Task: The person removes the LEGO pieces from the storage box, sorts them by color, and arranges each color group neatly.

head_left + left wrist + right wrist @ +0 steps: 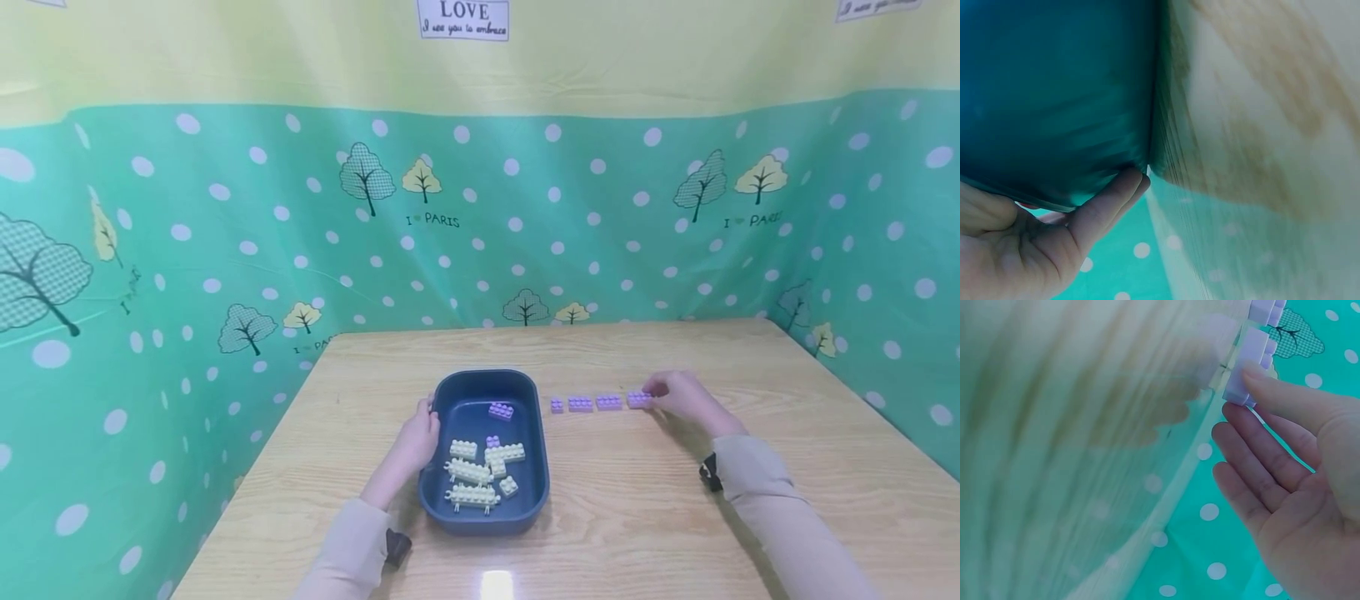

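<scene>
My left hand (418, 435) holds the left edge of a dark blue plastic bin (486, 527); in the left wrist view its fingers (1105, 209) lie along the bin's outer wall. At the right end of a row on the table, a purple building brick (638, 400) is pinched by my right hand (684, 395). The thumb lies on that brick in the right wrist view, the other fingers beside its end. Several more purple bricks (580, 404) make up the row, studs up. Inside the bin are purple bricks (501, 411) and several cream bricks (463, 450).
Two cream pieces (472, 497) in the bin have small pegs sticking out at their sides. The wooden table (615, 517) extends round the bin and the row. A green dotted cloth (480, 250) hangs behind it and at both sides.
</scene>
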The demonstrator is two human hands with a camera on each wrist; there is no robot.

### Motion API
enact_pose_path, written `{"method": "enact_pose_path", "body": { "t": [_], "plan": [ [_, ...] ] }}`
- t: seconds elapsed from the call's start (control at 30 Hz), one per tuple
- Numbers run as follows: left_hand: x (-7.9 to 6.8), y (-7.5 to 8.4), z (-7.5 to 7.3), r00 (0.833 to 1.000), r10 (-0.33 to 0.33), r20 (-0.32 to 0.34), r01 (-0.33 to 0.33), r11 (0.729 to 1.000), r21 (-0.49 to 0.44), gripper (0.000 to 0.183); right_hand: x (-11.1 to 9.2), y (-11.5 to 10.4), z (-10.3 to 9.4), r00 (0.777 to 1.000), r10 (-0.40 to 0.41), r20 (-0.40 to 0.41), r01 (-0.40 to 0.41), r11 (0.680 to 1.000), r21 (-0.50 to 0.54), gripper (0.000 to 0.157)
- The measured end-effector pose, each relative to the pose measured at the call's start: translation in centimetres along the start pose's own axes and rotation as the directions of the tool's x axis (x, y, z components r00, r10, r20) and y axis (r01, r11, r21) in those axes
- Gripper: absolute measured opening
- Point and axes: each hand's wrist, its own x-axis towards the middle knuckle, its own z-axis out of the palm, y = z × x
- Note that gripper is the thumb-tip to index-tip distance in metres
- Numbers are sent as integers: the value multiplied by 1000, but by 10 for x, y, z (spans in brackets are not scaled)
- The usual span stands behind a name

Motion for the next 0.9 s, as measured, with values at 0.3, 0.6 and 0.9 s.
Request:
{"method": "enact_pose_path", "body": {
  "t": [0.3,0.6,0.9],
  "plan": [
    [-2,1,0,1000,3,-6,-3,1000,-4,45,2,1,2,1000,-17,22,17,1000,-8,23],
    [-3,0,0,1000,7,-16,-7,1000,-6,44,3,1,3,999,-1,32,2,1000,-13,21],
    [-1,0,1,1000,3,-6,-3,1000,-15,44,2,-1,3,999,8,40,-8,1000,3,29]
  ]
}}
